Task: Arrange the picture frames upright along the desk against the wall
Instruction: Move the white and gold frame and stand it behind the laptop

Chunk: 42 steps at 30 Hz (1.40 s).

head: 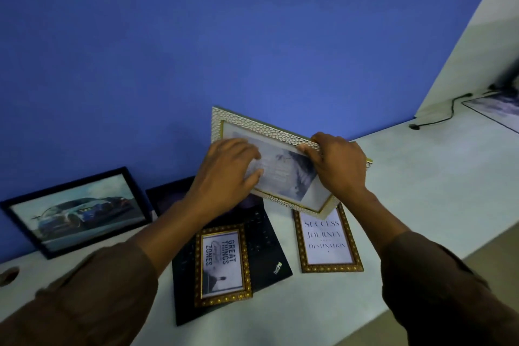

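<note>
Right hand (335,164) gripping white frame (269,132) top edge, left hand (224,174) on glass

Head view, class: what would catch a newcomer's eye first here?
The white pebbled frame, held tilted mid-scene by the left hand and right hand before the blue wall. Left, a black car-photo frame leans on that wall. Two gold frames lie flat below.

The white frame (269,132) has a pebbled, rough-looking border with a thin gold inner rim, and its glazing reflects softly. Two gold frames (223,264) (327,241) carry beaded, shiny moulding around matt printed paper. The black frame (75,211) at the surface's back edge looks smooth, with glossy glazing. The laptop (264,247) is matt black. The surface (421,177) is pale and matt.
</note>
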Tool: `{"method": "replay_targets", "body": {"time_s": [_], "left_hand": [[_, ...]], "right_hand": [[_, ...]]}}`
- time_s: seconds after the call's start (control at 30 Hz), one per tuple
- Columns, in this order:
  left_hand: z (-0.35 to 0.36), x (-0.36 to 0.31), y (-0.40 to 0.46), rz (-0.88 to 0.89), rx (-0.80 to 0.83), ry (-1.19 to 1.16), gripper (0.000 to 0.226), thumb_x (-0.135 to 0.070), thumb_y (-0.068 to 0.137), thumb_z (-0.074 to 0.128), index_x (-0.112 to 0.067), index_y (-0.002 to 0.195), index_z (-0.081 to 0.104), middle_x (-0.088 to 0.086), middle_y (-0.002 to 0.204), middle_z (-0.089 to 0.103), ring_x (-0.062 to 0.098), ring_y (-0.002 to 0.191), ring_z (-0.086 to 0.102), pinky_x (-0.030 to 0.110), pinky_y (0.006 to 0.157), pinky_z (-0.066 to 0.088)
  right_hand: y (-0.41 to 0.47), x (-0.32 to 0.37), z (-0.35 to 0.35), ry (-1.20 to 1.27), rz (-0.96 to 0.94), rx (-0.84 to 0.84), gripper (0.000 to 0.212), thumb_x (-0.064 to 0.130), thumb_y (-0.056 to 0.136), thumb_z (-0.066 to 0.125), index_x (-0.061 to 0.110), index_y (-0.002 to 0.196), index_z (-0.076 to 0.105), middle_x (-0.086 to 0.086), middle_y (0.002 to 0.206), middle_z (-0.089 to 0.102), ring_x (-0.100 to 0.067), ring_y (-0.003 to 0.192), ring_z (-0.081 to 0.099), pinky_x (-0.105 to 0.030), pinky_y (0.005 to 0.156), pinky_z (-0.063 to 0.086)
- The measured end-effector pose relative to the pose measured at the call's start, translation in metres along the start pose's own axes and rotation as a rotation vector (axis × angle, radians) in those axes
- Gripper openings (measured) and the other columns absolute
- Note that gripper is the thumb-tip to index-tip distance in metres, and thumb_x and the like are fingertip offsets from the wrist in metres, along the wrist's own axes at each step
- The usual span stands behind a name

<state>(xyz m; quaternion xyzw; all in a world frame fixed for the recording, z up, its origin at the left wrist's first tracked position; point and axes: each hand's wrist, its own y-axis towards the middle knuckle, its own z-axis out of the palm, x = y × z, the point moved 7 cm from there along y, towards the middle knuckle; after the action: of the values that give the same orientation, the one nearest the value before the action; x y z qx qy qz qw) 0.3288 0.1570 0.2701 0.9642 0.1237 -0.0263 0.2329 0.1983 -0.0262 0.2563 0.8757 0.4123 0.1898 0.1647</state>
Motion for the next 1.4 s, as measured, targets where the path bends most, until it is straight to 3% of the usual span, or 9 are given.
{"method": "replay_targets", "body": {"time_s": [0.27,0.43,0.6,0.7,0.77,0.93,1.1,1.27,1.4], "left_hand": [[0.085,0.046,0.012,-0.489,0.267,-0.340,0.025,-0.050,0.087,0.060,-0.027,0.095,0.067,-0.006,0.096,0.072,0.016,0.090,0.066,0.039,0.081,0.056],[0.145,0.054,0.029,-0.746,0.513,-0.432,0.055,-0.061,0.088,0.057,-0.009,0.099,0.070,0.011,0.101,0.075,0.026,0.093,0.069,0.045,0.090,0.055],[0.183,0.051,0.055,-0.958,0.336,-0.864,0.032,-0.039,0.094,0.064,-0.007,0.099,0.067,0.011,0.098,0.076,0.022,0.079,0.076,0.041,0.087,0.055],[0.194,0.052,0.080,-1.024,0.183,-0.962,0.013,-0.022,0.097,0.063,-0.009,0.094,0.065,0.012,0.091,0.072,0.021,0.071,0.072,0.029,0.072,0.056],[0.209,0.055,0.098,-1.070,0.100,-1.023,0.011,-0.016,0.098,0.061,-0.008,0.101,0.067,0.016,0.099,0.073,0.030,0.079,0.074,0.037,0.080,0.060],[0.236,0.064,0.129,-1.142,0.031,-0.973,0.013,-0.011,0.099,0.058,-0.004,0.106,0.068,0.010,0.095,0.074,0.029,0.073,0.071,0.043,0.082,0.059],[0.262,0.089,0.139,-1.217,0.049,-0.819,0.012,-0.017,0.097,0.060,-0.009,0.103,0.067,0.009,0.096,0.076,0.028,0.078,0.076,0.047,0.084,0.060],[0.289,0.108,0.144,-1.221,0.081,-0.657,0.012,-0.015,0.097,0.058,-0.007,0.102,0.065,0.009,0.093,0.075,0.023,0.082,0.075,0.021,0.060,0.052],[0.318,0.121,0.138,-1.203,0.137,-0.576,0.018,-0.021,0.095,0.054,-0.011,0.107,0.063,0.009,0.105,0.073,0.029,0.095,0.071,0.047,0.084,0.058]], "right_hand": [[0.043,-0.058,0.030,0.229,0.251,-0.014,0.053,0.067,0.099,0.039,0.019,0.106,0.063,-0.008,0.095,0.076,-0.035,0.087,0.070,-0.035,0.072,0.043],[0.079,-0.094,0.067,0.483,0.338,0.063,0.059,0.072,0.096,0.037,0.021,0.109,0.063,-0.003,0.103,0.073,-0.027,0.094,0.068,-0.036,0.073,0.046],[0.113,-0.139,0.111,0.796,0.393,0.182,0.061,0.079,0.088,0.041,0.026,0.107,0.062,-0.001,0.104,0.071,-0.025,0.094,0.070,-0.052,0.083,0.061],[0.134,-0.165,0.133,0.921,0.407,0.219,0.056,0.073,0.090,0.046,0.024,0.107,0.066,-0.001,0.103,0.071,-0.026,0.098,0.068,-0.051,0.085,0.060],[0.145,-0.182,0.150,0.979,0.410,0.240,0.052,0.066,0.094,0.048,0.021,0.108,0.067,-0.003,0.104,0.071,-0.026,0.099,0.067,-0.045,0.082,0.058],[0.164,-0.204,0.200,1.120,0.431,0.333,0.035,0.043,0.105,0.048,0.013,0.108,0.065,-0.006,0.105,0.069,-0.019,0.095,0.063,-0.033,0.077,0.051],[0.175,-0.210,0.254,1.097,0.380,0.434,0.032,0.039,0.107,0.044,0.012,0.104,0.060,-0.014,0.103,0.066,-0.022,0.091,0.061,-0.038,0.078,0.049],[0.178,-0.220,0.306,0.978,0.346,0.532,0.038,0.048,0.105,0.043,0.014,0.108,0.059,-0.009,0.104,0.067,-0.028,0.100,0.064,-0.045,0.089,0.052],[0.173,-0.230,0.335,0.882,0.294,0.596,0.033,0.043,0.107,0.042,0.017,0.113,0.061,-0.001,0.104,0.068,-0.020,0.094,0.063,-0.037,0.086,0.048]]}}
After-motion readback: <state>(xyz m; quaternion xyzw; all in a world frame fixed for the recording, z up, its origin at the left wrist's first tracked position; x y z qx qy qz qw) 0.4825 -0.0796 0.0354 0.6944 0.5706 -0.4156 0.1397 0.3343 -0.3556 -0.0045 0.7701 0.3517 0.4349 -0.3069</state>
